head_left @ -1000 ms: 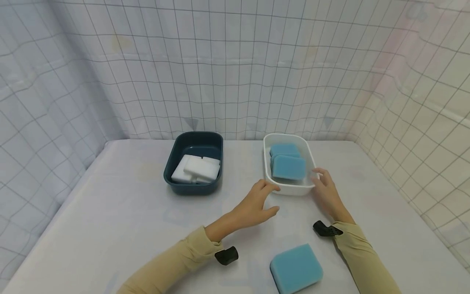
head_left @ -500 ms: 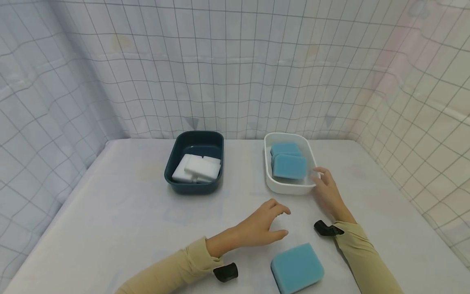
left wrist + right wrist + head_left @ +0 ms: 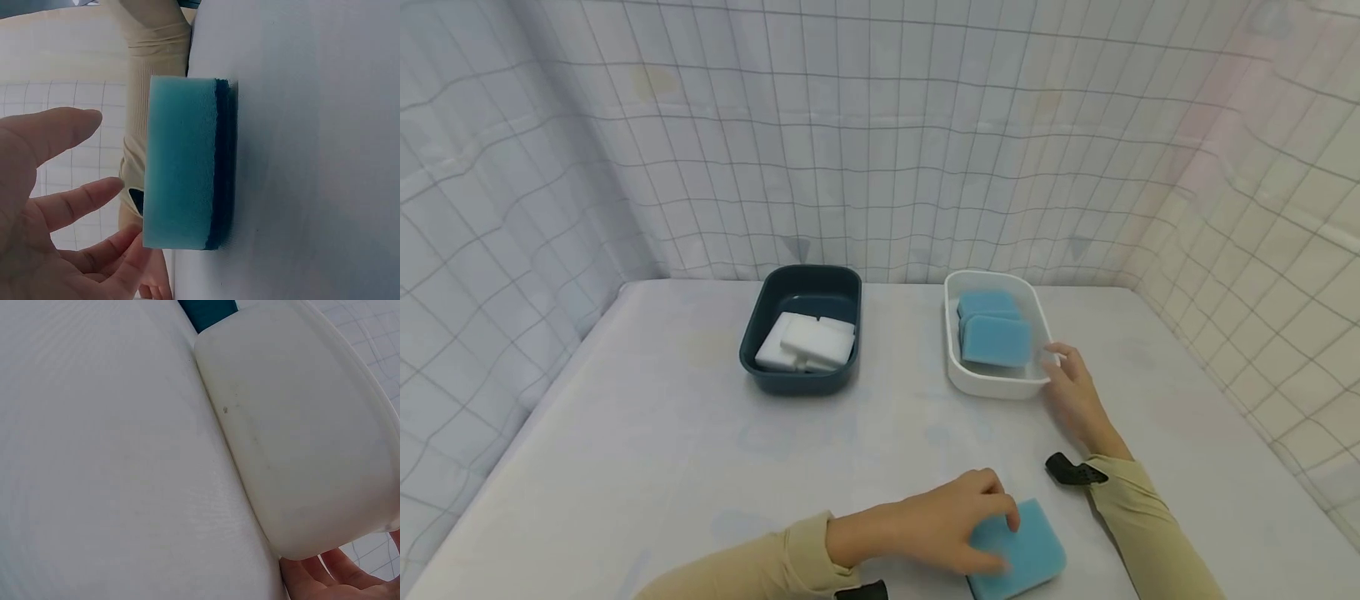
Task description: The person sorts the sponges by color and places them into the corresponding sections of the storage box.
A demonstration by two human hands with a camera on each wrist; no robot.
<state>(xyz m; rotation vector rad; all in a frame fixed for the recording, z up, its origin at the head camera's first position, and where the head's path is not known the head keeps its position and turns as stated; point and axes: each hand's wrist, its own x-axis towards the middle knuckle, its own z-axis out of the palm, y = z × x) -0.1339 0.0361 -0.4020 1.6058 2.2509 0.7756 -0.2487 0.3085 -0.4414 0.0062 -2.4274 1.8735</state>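
A light blue sponge with a dark blue bottom layer (image 3: 1033,546) lies on the table near the front. Above it is my left hand (image 3: 947,521), with thumb and fingers spread and bent over the sponge. The left wrist view shows the sponge (image 3: 181,162) beyond the fingertips, with no finger wrapped round it. My right hand (image 3: 1078,400) rests against the right side of a white tub (image 3: 996,386). In the right wrist view its fingers (image 3: 340,572) lie along the tub's outer wall. Several blue sponges (image 3: 996,340) are in that tub.
A dark blue tub (image 3: 797,383) stands at the back left, with several white sponges (image 3: 817,340) in it. Both tubs stand on a white-covered table (image 3: 700,433). Checked cloth (image 3: 880,150) hangs behind the table and along both sides.
My left hand has moved from the white tub's front edge down toward the front, over the sponge on the table. The right hand has stayed at the tub's side.
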